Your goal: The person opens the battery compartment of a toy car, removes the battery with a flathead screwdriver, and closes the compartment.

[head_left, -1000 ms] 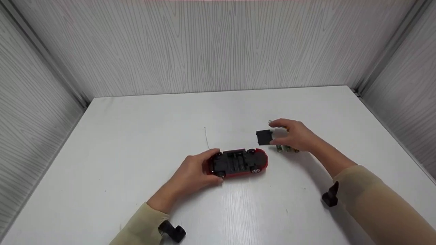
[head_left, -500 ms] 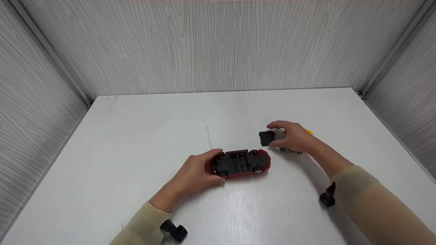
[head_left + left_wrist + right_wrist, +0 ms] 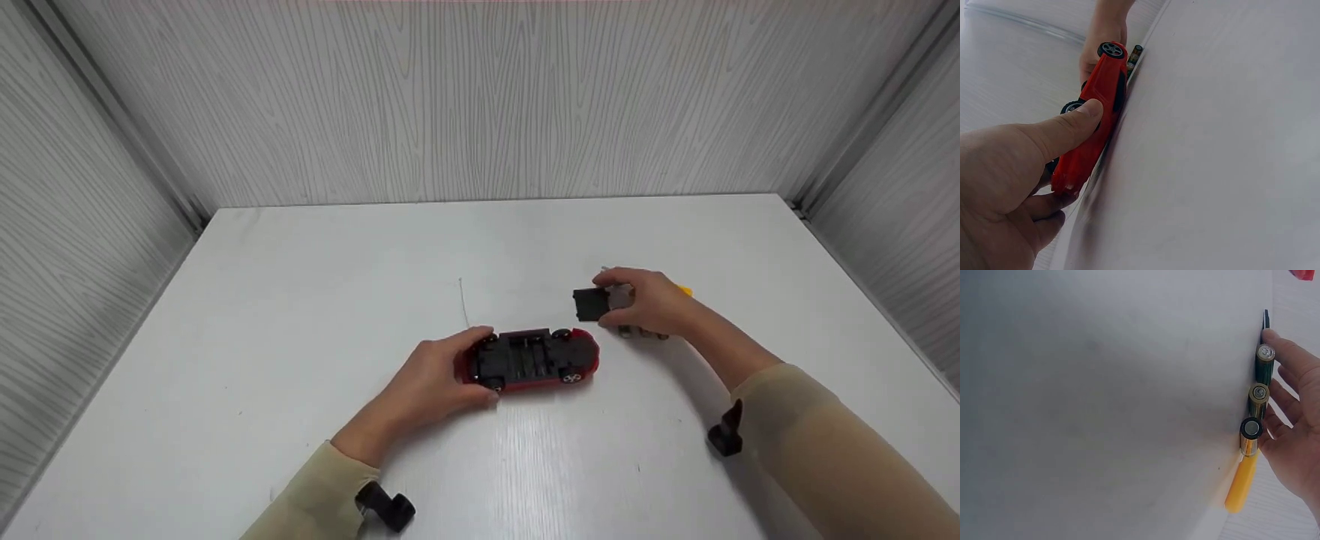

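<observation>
In the head view my left hand (image 3: 431, 379) grips the rear end of a red toy car (image 3: 532, 361), which lies underside up with its black base and an open recess showing. My thumb presses one side of the red body (image 3: 1098, 104) in the left wrist view. My right hand (image 3: 649, 304) arches low over the table at the right, with thumb and forefinger spread around the end of a flat black square cover (image 3: 590, 304). Three batteries (image 3: 1265, 363) lie in a row beside its fingers. A yellow handle (image 3: 1239, 486) continues the row, mostly hidden by the hand in the head view.
A thin dark wire or line (image 3: 463, 300) runs on the white table (image 3: 337, 285) behind the car. Pale wood-grain panels (image 3: 480, 97) close off the back and both sides.
The yellow handle shows behind my right hand, where a second ago it was hidden. Right fingers shift slightly around the black cover. My left hand and the car hold still.
</observation>
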A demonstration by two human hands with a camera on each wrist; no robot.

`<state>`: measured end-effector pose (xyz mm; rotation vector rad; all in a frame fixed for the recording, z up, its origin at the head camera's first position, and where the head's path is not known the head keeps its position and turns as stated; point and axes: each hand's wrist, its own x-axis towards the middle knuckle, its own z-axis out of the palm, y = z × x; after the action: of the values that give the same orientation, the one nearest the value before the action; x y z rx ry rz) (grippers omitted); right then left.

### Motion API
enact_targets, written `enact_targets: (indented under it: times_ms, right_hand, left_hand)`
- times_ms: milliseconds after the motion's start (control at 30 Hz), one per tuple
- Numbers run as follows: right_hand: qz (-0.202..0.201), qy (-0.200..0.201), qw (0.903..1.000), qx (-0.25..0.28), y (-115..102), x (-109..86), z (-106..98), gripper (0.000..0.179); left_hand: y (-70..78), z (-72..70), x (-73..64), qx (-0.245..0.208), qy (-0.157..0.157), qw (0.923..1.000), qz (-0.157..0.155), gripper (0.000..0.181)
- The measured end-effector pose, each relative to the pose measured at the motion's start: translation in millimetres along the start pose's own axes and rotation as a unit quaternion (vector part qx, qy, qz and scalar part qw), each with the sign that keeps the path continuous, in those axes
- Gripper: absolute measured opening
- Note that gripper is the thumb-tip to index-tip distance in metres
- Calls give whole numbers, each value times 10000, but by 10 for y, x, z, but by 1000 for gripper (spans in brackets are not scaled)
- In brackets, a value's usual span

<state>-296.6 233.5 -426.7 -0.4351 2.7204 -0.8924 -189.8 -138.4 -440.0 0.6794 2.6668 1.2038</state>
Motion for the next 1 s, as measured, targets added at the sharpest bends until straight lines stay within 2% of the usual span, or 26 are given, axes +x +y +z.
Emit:
enact_targets:
  times_ms: [267,500,667,1000]
  right_hand:
    - [3,90,9999,128,-10,-17,4,64]
    - [-379,386,9982,253,-56,-66,-47,59]
    - [-522,494,9971,232,-176,-108,-95,57]
    - [-1164,685,9907,186,-433,-265,-87,54]
  left_hand:
    - [4,4,-5,1,-6,10000,4,87]
    - [-3,8,2,16,51,9999,95,87]
    - [5,-1,8,-30,42,10000,77,87]
    - [28,-11,10,32,-26,10000,47,88]
